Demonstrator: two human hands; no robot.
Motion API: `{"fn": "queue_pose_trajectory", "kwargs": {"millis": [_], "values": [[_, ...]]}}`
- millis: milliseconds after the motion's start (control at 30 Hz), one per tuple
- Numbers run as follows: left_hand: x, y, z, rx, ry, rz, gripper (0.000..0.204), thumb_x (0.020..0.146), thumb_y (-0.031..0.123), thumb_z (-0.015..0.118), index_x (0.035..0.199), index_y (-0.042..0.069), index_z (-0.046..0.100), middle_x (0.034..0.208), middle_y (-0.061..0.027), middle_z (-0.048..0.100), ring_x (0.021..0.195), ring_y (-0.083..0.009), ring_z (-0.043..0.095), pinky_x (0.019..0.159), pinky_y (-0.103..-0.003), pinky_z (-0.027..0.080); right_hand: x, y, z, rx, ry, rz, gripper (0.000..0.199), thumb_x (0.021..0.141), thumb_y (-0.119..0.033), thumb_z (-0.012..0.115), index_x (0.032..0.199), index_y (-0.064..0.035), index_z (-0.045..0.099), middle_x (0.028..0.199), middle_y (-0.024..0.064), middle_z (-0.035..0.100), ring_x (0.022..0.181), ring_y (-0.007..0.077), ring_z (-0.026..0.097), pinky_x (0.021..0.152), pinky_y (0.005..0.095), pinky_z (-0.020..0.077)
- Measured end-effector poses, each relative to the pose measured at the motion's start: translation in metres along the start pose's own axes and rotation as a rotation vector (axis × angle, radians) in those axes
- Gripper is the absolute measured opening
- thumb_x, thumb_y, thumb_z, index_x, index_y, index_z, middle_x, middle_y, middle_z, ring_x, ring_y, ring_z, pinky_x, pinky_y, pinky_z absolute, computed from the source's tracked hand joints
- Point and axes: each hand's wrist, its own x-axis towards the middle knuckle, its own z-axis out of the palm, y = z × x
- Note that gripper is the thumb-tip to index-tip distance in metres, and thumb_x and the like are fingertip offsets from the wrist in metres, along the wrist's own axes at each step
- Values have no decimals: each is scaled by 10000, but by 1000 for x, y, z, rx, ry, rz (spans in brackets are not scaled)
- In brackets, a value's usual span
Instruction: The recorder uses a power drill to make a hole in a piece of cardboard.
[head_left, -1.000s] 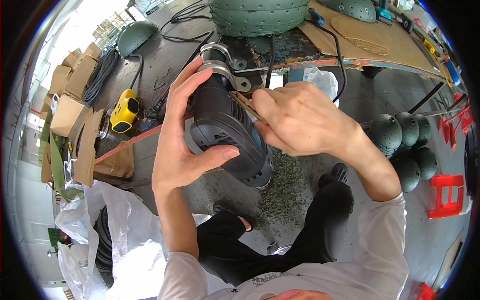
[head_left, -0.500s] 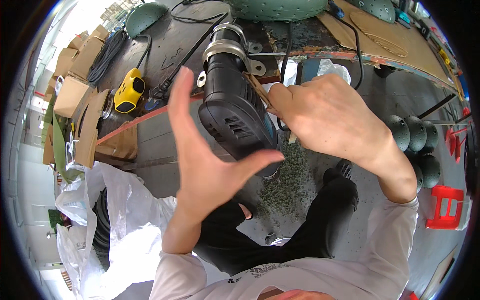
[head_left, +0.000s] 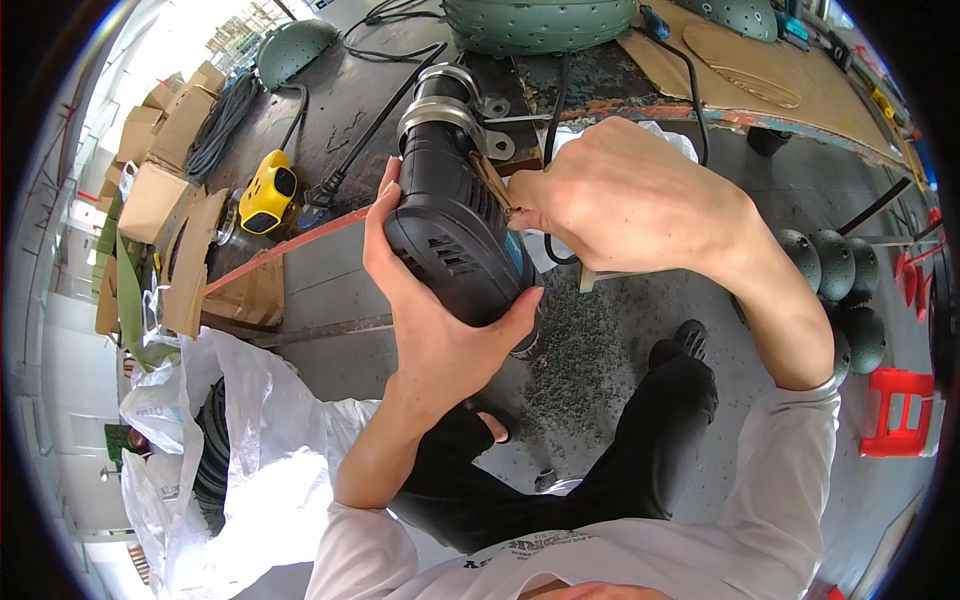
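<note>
A black corded-looking power tool (head_left: 455,225) juts from the table's edge, its front end ringed by a metal clamp (head_left: 440,112). My left hand (head_left: 435,335) wraps round the rear of its housing, thumb on one side and fingers on the other. Beside the tool, my right hand (head_left: 635,205) is closed. A thin brown strip (head_left: 490,183) runs along the tool's side and ends between its thumb and forefinger; the other fingers are curled out of sight. Just below that hand, part of a pale flat piece (head_left: 588,282) shows.
On the dark table (head_left: 340,110) lie a yellow-and-black power socket block (head_left: 268,193), cables and green perforated domes (head_left: 540,25). Cardboard (head_left: 715,60) covers its right part. A plastic bag (head_left: 260,450) stands at left, a red stool (head_left: 895,412) at right. Green shavings (head_left: 575,370) litter the floor.
My left hand, spread apart beside the tool before, has closed round its rear housing. My right hand stays at the strip. The whole view has shifted slightly.
</note>
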Motion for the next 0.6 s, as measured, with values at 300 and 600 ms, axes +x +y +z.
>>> {"fn": "queue_pose_trajectory", "kwargs": {"millis": [300, 600], "values": [[3, -2, -8, -101, -38, -34, 1209, 603, -75, 841, 1535, 74, 85, 1458, -163, 332, 1264, -248, 506, 1010, -373, 525, 1, 6, 19, -164, 129, -24, 199, 789, -194, 714, 712, -18, 664, 636, 177, 648, 656, 355, 685, 582, 444, 524], [1, 1, -6, -57, -54, -16, 1204, 645, 8, 867, 1538, 29, 60, 1603, -183, 125, 1359, -290, 406, 1088, -393, 435, -2, 11, 25, -200, 198, 40, 223, 902, -245, 676, 869, -40, 593, 585, 144, 598, 590, 362, 640, 527, 452, 475]]}}
